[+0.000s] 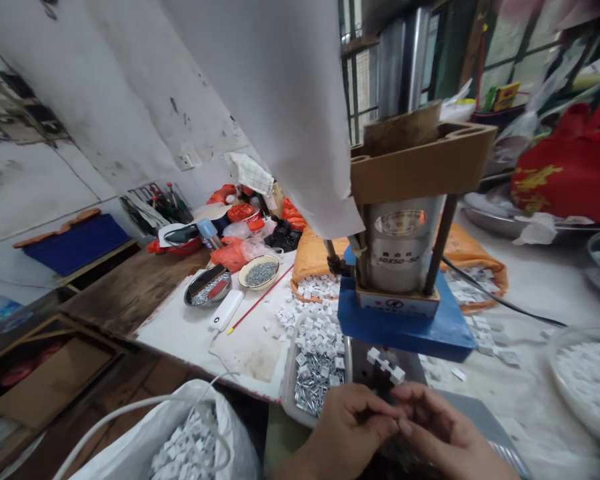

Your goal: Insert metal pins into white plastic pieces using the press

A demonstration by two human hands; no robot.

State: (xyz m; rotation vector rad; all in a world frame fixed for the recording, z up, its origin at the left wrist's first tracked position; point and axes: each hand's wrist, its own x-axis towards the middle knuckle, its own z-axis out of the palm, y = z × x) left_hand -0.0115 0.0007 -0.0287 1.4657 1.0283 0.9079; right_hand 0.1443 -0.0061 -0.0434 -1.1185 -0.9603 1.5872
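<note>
My left hand (350, 427) and my right hand (445, 430) meet in front of the press (400, 247). Thumbs and fingertips on both are pinched together, and whatever they hold is hidden. Just beyond the fingertips, a short row of small white plastic blocks (386, 365) sits on the dark fixture below the blue press head (405, 320). Beside my left hand stands a clear plastic box (289, 383). Steel nails (313, 387) fill its near part, with white plastic blocks (320, 333) heaped behind them.
At lower left a white sack (240, 433) holds more white blocks. Orange bags (313, 257) spill blocks behind the press. Two bowls of metal pieces, a white power bank (227, 310) and a red stick (263, 297) lie leftward. A round tray (560, 373) sits at right.
</note>
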